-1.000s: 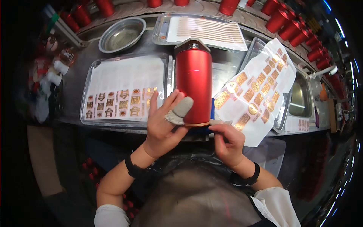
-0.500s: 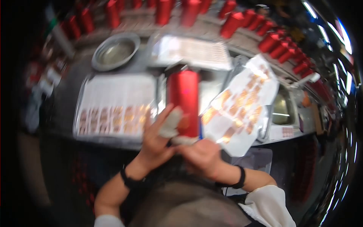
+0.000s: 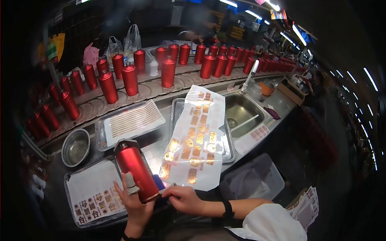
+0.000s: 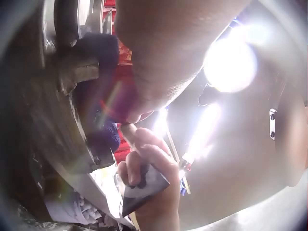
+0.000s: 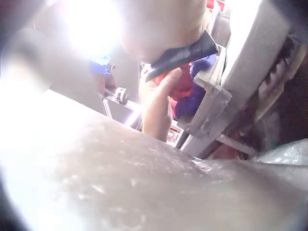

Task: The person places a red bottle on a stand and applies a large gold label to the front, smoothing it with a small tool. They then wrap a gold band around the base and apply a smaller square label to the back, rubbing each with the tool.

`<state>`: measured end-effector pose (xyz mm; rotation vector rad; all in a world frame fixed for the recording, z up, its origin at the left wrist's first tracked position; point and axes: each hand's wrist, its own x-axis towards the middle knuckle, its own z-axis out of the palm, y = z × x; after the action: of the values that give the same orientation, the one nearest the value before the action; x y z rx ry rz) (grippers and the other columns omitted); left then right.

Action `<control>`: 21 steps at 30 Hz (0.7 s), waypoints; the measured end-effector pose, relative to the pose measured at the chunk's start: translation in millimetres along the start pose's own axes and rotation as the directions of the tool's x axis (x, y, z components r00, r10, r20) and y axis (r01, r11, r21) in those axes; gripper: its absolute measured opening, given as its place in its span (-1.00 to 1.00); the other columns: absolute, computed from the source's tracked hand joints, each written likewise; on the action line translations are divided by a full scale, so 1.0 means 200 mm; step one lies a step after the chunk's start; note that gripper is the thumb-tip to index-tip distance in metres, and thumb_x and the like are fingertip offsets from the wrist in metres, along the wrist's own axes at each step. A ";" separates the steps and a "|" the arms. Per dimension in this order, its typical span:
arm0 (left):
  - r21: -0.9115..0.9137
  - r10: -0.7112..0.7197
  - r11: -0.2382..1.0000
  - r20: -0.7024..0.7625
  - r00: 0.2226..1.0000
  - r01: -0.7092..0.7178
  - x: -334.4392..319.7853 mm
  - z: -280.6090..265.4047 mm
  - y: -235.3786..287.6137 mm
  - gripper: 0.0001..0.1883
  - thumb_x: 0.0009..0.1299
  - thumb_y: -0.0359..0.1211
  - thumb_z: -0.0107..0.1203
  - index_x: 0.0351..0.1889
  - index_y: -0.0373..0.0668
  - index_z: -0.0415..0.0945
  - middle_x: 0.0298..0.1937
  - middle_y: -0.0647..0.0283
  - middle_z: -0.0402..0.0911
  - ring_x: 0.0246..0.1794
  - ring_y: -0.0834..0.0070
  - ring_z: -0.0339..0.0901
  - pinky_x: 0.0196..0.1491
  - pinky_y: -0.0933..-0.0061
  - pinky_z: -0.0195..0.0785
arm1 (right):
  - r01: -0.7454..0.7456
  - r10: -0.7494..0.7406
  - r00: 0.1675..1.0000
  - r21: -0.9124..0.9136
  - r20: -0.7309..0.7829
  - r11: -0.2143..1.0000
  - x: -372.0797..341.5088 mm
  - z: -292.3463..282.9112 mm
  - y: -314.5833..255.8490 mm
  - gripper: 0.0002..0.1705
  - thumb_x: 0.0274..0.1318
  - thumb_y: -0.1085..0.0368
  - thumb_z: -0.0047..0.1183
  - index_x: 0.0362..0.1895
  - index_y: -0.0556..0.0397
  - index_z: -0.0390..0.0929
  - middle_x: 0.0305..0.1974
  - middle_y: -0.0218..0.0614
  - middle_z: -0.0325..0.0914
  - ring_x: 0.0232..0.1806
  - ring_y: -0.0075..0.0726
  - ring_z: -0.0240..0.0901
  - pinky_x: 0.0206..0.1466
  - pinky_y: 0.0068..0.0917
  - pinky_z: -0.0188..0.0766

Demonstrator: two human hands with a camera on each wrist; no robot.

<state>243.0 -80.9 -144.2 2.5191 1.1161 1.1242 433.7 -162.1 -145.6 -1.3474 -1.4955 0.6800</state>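
A shiny red metallic bottle [image 3: 138,172] with a copper-coloured base rim lies in a stand, its neck pointing away and its base toward me. On its left side is my left hand [image 3: 136,207], fingers extended; one wears a pale grey finger cover [image 3: 130,182] that presses on the bottle. My right hand [image 3: 185,199] is at the right of the base, fingers curled and a pale-covered fingertip close to the rim. In the left wrist view those fingers hold a dark, flat, straight-edged piece [image 4: 144,185] against the palm. Blue padding [image 3: 158,182] shows beside the bottle.
A sheet of gold labels [image 3: 195,138] lies right of the bottle, a tray of labels [image 3: 72,193] left. Behind are a striped-sheet tray [image 3: 134,120] and a metal bowl [image 3: 75,148]. Several red bottles [image 3: 168,72] line a conveyor; a sink [image 3: 237,108] stands right.
The head view has swung up and to the right, showing more conveyor. My right hand moved in to the left hand under the base, then back to the base's right side. The bottle remains in its stand.
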 end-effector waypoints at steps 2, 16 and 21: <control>-0.021 -0.041 0.999 -0.002 0.999 0.041 -0.03 -0.01 -0.01 0.10 0.04 -0.21 0.53 0.50 -0.36 0.12 0.47 -0.12 0.29 0.50 -0.13 0.20 0.53 -0.33 -0.35 | -0.071 0.070 0.998 0.081 0.007 0.994 -0.02 0.04 0.06 -0.79 0.07 0.45 0.05 -0.19 0.03 0.64 -0.31 -0.13 0.65 -0.36 -0.03 0.61 -0.28 -0.30 0.51; -0.303 -0.276 0.912 0.052 0.960 0.278 -0.11 0.00 -0.05 0.05 0.18 -0.30 0.49 0.56 -0.34 0.05 0.52 -0.01 0.26 0.48 0.25 0.28 0.45 0.26 0.15 | 0.212 -0.213 0.977 0.049 0.016 0.976 0.04 -0.02 -0.04 -0.74 -0.02 0.50 0.12 -0.17 0.04 0.61 -0.38 -0.15 0.58 -0.35 -0.01 0.59 -0.32 -0.24 0.47; -0.344 -0.301 0.888 0.064 0.951 0.304 -0.11 0.00 -0.05 0.03 0.20 -0.31 0.47 0.56 -0.35 0.05 0.56 -0.02 0.19 0.54 0.24 0.19 0.51 0.26 0.06 | 0.166 -0.178 0.983 0.232 0.032 0.958 0.09 -0.04 -0.06 -0.75 0.03 0.50 0.10 -0.15 0.08 0.60 -0.30 -0.15 0.62 -0.30 -0.06 0.59 -0.24 -0.26 0.48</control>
<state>228.5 -90.0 -161.5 1.9960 1.1391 1.1083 437.2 -148.9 -126.2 -1.0188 -1.5060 0.7550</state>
